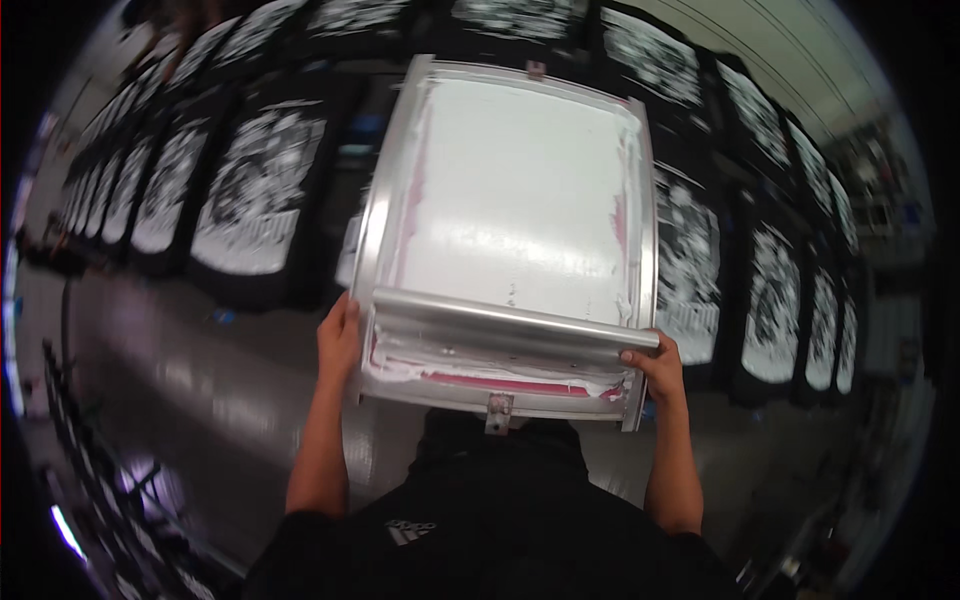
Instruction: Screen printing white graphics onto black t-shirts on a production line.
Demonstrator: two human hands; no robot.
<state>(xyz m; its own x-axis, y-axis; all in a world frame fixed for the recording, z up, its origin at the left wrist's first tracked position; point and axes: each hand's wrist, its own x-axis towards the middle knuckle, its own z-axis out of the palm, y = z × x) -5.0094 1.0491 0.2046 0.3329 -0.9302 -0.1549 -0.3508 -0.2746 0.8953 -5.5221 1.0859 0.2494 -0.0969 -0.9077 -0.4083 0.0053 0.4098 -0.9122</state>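
Note:
A metal-framed printing screen (643, 200) is held up in front of my body, tilted slightly. White ink (520, 170) coats most of its mesh, with pink showing along the edges. Across its near end lies a metal squeegee (515, 318), more ink smeared below it. My left hand (340, 335) is closed on the frame's left side near the squeegee's end. On the right side, my right hand (660, 365) grips the frame, its thumb at the squeegee's right end. The fingers under the frame are hidden.
Black shirts with white prints lie in rows beyond the screen, among them a shirt at the left (258, 190) and another at the right (770, 300). Grey floor (200, 350) stretches below them. A dark rack (110, 490) stands at the lower left. Another person's arm (180, 40) shows at the far upper left.

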